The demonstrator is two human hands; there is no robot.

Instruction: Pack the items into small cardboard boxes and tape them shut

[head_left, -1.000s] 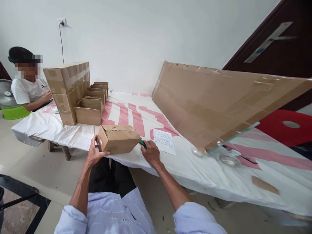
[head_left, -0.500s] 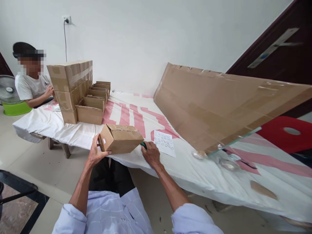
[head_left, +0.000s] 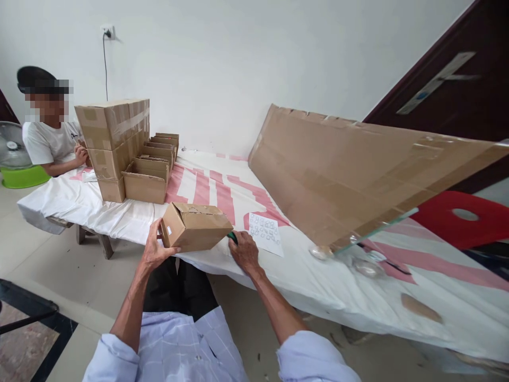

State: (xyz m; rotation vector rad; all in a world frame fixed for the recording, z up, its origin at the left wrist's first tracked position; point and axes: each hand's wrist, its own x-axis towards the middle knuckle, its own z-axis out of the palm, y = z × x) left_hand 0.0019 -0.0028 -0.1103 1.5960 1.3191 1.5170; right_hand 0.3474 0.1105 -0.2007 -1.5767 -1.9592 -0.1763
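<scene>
A closed cardboard box (head_left: 202, 231) is tilted at the front edge of the cloth-covered table, with a small white label on its left end. My left hand (head_left: 157, 249) grips that left end, thumb along the bottom edge and fingers behind. At the box's right end, my right hand (head_left: 243, 250) is closed around a small green-handled tool (head_left: 232, 236). The tool's far tip is hidden, so its exact kind does not show. Just right of the box lies a white paper sheet (head_left: 265, 233) printed with rows of small drawings.
Taped cardboard boxes (head_left: 104, 127) are stacked at the left, beside a row of open boxes (head_left: 145, 180). A large cardboard sheet (head_left: 342, 170) leans at the right, near a glass edge (head_left: 377, 231) and a red chair (head_left: 457, 223). Another person (head_left: 51, 132) sits far left.
The view has shifted very slightly. My hands keep the same hold on the box and the green-handled tool. The other person's hand has moved a little.
</scene>
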